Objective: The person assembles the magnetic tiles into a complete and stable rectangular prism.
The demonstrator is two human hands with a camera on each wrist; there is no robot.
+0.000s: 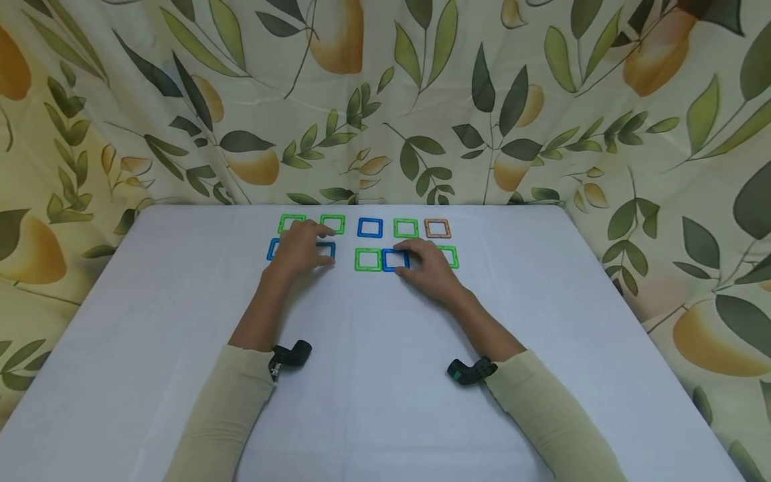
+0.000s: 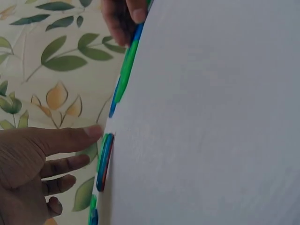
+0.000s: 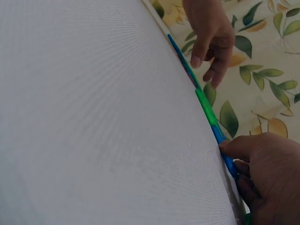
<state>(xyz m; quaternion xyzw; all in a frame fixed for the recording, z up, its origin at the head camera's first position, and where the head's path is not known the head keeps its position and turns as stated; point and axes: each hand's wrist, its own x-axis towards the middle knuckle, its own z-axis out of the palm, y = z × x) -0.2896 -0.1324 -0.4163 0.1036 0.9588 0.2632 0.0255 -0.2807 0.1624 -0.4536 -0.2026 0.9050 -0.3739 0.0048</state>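
Square plastic frames, like magnetic tiles, lie in two rows on the white table. My right hand (image 1: 430, 269) pinches a blue square frame (image 1: 384, 261) between thumb and fingers, its left edge against a green square frame (image 1: 357, 260). Farther left, my left hand (image 1: 294, 248) hovers over the front row with thumb and fingers spread, holding nothing. Beside its fingertips is another blue square frame (image 1: 333, 251), partly covered by the hand. In the left wrist view, the thumb is close to the end of this blue frame (image 2: 104, 164); whether they touch I cannot tell.
The back row has green frames (image 1: 405, 220), a blue frame (image 1: 370, 219) and an orange frame (image 1: 437, 219). Another green frame (image 1: 456, 257) is partly behind my right hand. A leaf-patterned cloth (image 1: 385, 107) hangs beyond the table's far edge.
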